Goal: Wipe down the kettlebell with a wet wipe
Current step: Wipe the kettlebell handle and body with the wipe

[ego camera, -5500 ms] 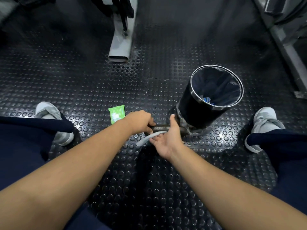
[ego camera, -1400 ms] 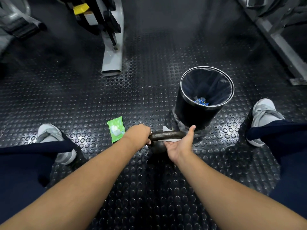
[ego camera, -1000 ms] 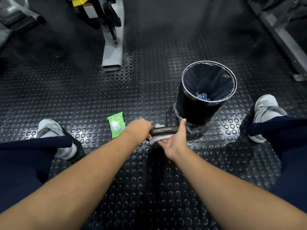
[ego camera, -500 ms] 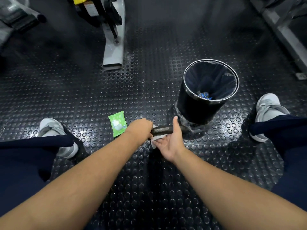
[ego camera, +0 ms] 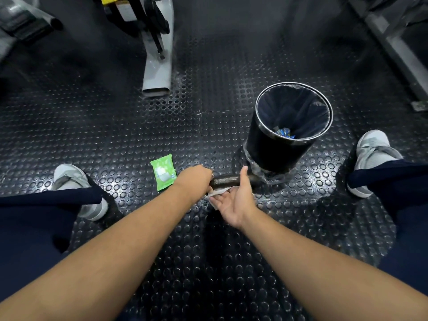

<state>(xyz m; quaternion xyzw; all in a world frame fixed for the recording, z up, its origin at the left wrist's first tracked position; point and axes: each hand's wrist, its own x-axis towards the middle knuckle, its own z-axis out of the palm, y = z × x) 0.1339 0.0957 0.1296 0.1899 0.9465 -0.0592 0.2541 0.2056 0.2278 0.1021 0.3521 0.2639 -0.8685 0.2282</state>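
Flooring point(ego camera: 111, 117) of studded black rubber fills the view, with a grey machine leg point(ego camera: 157, 72) at the top and a lined black bin point(ego camera: 275, 156) to the right. The kettlebell point(ego camera: 225, 179) sits on the floor between the person's shoes, just in front of the bin. Only its handle shows clearly; the body below is lost in shadow.

The left hand point(ego camera: 194, 179) is wrapped round the handle's left end and steadies it. The right hand point(ego camera: 234, 201) lies palm up, fingers pressing the wipe point(ego camera: 216, 193) to the handle's underside and thumb laid over the top, so the two hands sit close together on one bar.

To wipe well, I would close the right hand round the bar and slide it along while twisting, so the wipe covers the whole girth. Then shift the left grip to reach the covered end, and finish on the body.

The green pack point(ego camera: 163, 173) beside the left hand has a white label, but its writing is too small to read. A yellow tag on the machine is likewise unreadable.
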